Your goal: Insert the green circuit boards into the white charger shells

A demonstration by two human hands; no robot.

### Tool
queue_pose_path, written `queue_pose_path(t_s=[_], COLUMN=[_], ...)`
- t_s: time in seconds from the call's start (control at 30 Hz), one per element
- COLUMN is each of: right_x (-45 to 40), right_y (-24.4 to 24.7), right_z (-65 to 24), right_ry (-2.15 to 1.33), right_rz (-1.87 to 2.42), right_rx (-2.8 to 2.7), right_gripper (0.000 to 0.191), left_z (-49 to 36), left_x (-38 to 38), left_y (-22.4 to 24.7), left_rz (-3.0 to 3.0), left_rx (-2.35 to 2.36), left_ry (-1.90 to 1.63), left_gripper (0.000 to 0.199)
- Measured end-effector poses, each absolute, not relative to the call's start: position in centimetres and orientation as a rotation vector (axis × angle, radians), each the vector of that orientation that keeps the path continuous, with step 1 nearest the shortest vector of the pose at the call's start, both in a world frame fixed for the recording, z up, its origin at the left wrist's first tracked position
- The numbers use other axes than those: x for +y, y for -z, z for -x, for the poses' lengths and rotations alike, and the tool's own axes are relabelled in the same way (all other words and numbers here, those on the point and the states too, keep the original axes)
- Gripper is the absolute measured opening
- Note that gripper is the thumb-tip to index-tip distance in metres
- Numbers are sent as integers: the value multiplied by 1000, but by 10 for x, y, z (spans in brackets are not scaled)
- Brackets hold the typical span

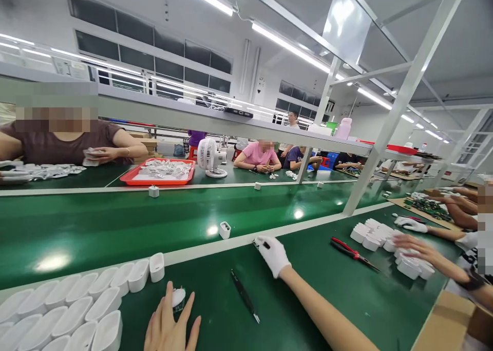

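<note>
My bare left hand (171, 320) rests over the green bench with its fingers spread. Between its fingers sits a small piece with a white top and a green, board-like side (178, 298); whether the fingers touch it I cannot tell. My right hand (272, 256), in a white glove, is at the pale strip along the bench edge. Its fingers are curled together, with a small, partly hidden bit at the tips. Just left of it stands a white plastic housing (225, 230) with an open, dark-looking top. A black slim tool with a forked metal tip (245, 295) lies between both hands.
Rows of white housings (71, 310) fill the left bench. Red-handled pliers (355, 253) lie at right, near more housings (372, 233) and a co-worker's hand (423, 251). Beyond the green belt (115, 212) are a red tray (129, 177), a fan (210, 158) and seated co-workers. A slanted post (385, 130) rises at right.
</note>
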State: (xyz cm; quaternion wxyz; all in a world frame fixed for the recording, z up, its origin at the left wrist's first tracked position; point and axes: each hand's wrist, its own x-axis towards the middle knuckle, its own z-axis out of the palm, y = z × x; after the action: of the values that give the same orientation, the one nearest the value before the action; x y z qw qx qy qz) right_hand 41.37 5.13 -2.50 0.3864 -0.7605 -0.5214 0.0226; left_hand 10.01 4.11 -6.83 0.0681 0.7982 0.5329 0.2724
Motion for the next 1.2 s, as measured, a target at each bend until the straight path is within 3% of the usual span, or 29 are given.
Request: queue_pose_path(t_s=[0.13,0.33,0.47,0.63,0.8,0.93,1.1,1.2], right_x=[7,3,1,-6,-14,-21,-15,-8], right_y=[35,31,29,23,-1,-16,10,24], right_z=[-383,-388,-384,-372,-345,-290,-246,-248], right_ry=[-83,-112,-132,-164,-113,-87,-82,-153], right_rz=[1841,1794,1788,1747,1699,1571,1540,1598], right_rx=[-1441,-1321,-1572,-1675,-1558,-1876,-2104,-2031], right_gripper=[48,77,69,32,24,14,38,38], left_z=[-102,-101,-99,-97,-98,-102,-104,-103], left_x=[29,19,18,10,7,13,15,14], left_y=[54,33,32,29,29,32,37,38], left_rz=[-2418,-2373,-2307,-2268,-2149,-1871,-1808,-1849], left_rx=[1606,1638,1592,1183,1013,1145,1113,1084], left_ry=[-906,-677,-655,-666,-729,-914,-959,-957], left_gripper=[55,53,49,44,49,59,66,68])
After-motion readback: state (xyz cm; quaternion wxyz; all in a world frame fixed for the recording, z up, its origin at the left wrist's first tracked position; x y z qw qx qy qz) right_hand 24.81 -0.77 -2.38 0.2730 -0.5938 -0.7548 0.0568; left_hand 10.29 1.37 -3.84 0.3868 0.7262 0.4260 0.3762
